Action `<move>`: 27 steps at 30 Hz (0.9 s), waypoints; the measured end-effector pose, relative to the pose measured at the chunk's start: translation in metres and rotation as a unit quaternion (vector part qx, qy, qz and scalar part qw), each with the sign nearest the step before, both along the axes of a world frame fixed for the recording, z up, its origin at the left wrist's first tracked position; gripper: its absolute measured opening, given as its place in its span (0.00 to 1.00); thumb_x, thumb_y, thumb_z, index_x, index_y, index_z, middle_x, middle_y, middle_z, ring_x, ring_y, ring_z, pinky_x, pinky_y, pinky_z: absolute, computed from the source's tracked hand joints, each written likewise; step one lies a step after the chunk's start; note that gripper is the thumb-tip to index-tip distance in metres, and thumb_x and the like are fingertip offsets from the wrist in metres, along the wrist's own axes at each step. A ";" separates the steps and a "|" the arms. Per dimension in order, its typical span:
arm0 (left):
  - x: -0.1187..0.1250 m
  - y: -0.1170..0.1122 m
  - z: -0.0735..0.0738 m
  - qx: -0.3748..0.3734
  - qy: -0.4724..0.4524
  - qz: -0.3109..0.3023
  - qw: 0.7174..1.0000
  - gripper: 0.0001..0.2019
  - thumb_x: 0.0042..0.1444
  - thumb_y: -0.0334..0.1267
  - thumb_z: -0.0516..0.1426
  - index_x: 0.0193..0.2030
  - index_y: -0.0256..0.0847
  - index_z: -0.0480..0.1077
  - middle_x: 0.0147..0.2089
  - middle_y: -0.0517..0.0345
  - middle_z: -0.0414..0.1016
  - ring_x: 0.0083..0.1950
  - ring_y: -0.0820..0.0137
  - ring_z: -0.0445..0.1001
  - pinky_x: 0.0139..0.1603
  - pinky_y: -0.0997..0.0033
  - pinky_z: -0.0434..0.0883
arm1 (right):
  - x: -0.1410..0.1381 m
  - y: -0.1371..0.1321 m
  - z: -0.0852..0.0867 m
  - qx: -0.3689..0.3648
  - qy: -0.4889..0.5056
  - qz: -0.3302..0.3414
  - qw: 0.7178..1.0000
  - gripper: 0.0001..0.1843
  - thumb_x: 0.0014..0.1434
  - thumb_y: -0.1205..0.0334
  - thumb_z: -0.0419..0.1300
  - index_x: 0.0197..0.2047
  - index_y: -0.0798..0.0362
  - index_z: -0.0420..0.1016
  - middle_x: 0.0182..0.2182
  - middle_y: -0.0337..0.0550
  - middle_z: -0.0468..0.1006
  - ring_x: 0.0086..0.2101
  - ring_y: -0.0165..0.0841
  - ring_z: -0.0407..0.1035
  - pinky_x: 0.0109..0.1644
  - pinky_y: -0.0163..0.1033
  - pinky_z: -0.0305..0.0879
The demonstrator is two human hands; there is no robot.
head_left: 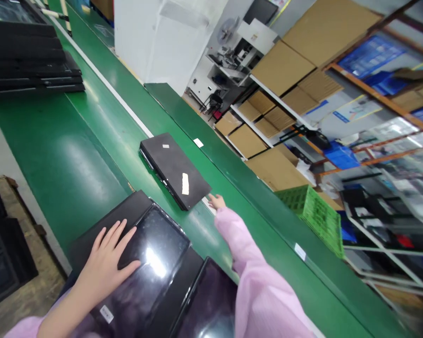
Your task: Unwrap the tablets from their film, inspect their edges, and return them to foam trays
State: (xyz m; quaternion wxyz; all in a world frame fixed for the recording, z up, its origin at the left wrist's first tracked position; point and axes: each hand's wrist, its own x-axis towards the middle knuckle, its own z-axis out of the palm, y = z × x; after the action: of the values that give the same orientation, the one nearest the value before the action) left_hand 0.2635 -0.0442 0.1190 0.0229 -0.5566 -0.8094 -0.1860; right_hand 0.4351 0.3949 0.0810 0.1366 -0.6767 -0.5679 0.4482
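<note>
My left hand [107,256] lies with spread fingers on a glossy black screen panel [155,244], which has a small white label near its lower edge. Matte black panels [109,223] show beneath and beside it, and a second glossy screen panel [211,300] lies to the right. Reaching forward, my right hand [217,202] has its fingers stretched out at the near right corner of a flat, dark stack of panels [176,166]. That stack bears a cream paper strip and a small pale sticker. Whether the fingertips touch its corner is hard to tell.
The long green work surface [91,159] carries a white line along its length. More black panels [31,61] are piled at the far left. A green plastic crate [312,216] and shelves with cardboard boxes [282,68] stand on the right. Another dark panel [7,263] lies at the lower left.
</note>
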 end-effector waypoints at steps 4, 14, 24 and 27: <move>-0.004 0.002 0.000 -0.012 -0.048 0.008 0.999 0.40 0.61 0.58 0.53 0.73 0.36 0.51 0.71 0.35 0.60 0.71 0.49 0.62 0.69 0.44 0.59 | 0.049 -0.023 0.082 0.046 -0.110 0.073 0.990 0.15 0.59 0.62 0.67 0.49 0.55 0.76 0.41 0.46 0.80 0.44 0.38 0.76 0.52 0.48 0.71; -0.030 -0.026 0.002 -0.029 -0.039 -0.140 0.989 0.47 0.55 0.63 0.54 0.73 0.34 0.49 0.73 0.28 0.54 0.72 0.38 0.56 0.67 0.34 0.58 | 0.184 -0.319 0.147 0.162 -0.397 0.116 0.896 0.22 0.62 0.47 0.58 0.50 0.55 0.77 0.41 0.54 0.81 0.40 0.46 0.77 0.45 0.47 0.69; -0.078 -0.037 -0.020 0.056 0.019 -0.376 0.925 0.31 0.52 0.52 0.65 0.60 0.40 0.71 0.70 0.31 0.58 0.67 0.38 0.64 0.61 0.37 0.68 | 0.155 -0.416 0.041 0.293 -0.223 -0.134 0.920 0.38 0.57 0.37 0.56 0.58 0.61 0.72 0.45 0.57 0.72 0.47 0.48 0.70 0.54 0.53 0.68; -0.089 -0.030 -0.020 0.055 -0.017 -0.388 0.920 0.28 0.53 0.48 0.64 0.60 0.43 0.71 0.72 0.36 0.56 0.67 0.41 0.64 0.63 0.39 0.68 | 0.152 -0.414 0.038 0.302 -0.200 -0.149 0.920 0.37 0.55 0.37 0.58 0.57 0.59 0.73 0.43 0.55 0.72 0.46 0.47 0.70 0.54 0.54 0.67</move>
State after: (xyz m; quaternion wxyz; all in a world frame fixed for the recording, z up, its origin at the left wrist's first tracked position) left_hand 0.1746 -0.0738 0.0992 -0.0342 -0.8218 -0.5186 -0.2334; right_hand 0.5868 -0.0186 0.1185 0.2829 -0.7555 -0.5846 0.0857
